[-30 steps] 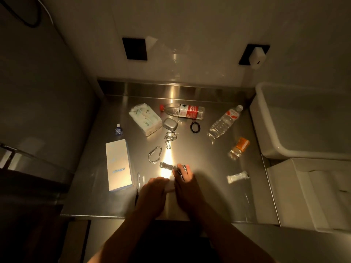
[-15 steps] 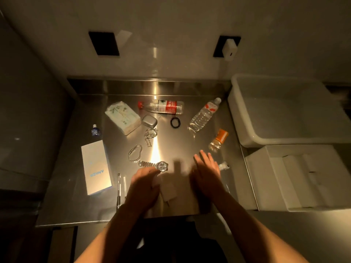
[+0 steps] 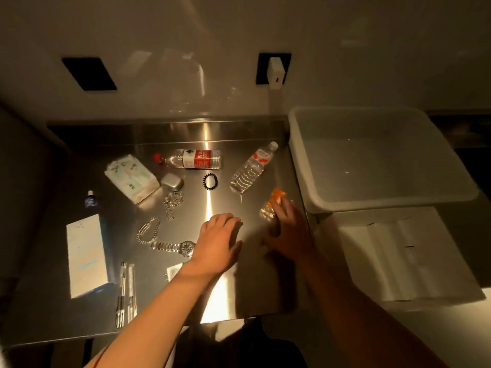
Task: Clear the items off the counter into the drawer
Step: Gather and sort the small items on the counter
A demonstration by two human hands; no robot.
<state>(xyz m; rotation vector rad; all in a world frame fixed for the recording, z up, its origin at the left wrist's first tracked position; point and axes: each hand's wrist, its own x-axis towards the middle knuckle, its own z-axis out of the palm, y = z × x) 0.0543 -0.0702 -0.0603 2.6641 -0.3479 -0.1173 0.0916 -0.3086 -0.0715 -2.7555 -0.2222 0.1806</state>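
Right hand (image 3: pixel 288 231) reaching for the orange pill bottle (image 3: pixel 273 205) near the bench's (image 3: pixel 255 282) right edge, fingers (image 3: pixel 285 208) spread and just touching it, not yet closed round it. Left hand (image 3: pixel 218 243) flat and low over bare steel, fingers together and relaxed, holding nothing.

Risks: smooth round plastic on polished steel, likely to roll off toward the white tub (image 3: pixel 300 155) or over the edge if nudged rather than gripped. Dim light, too, so an easy fumble. Left wrist right beside the metal watch (image 3: pixel 174 247); one careless sweep could drag it and the chain bracelet (image 3: pixel 148 231).

Elsewhere, lying flat: two clear ribbed water bottles (image 3: pixel 196 158) (image 3: pixel 251 170), crinkly and light; soft tissue pack (image 3: pixel 131 177); rigid white box (image 3: pixel 86 254); coiled black hair tie (image 3: pixel 210 181). No drawer in sight.
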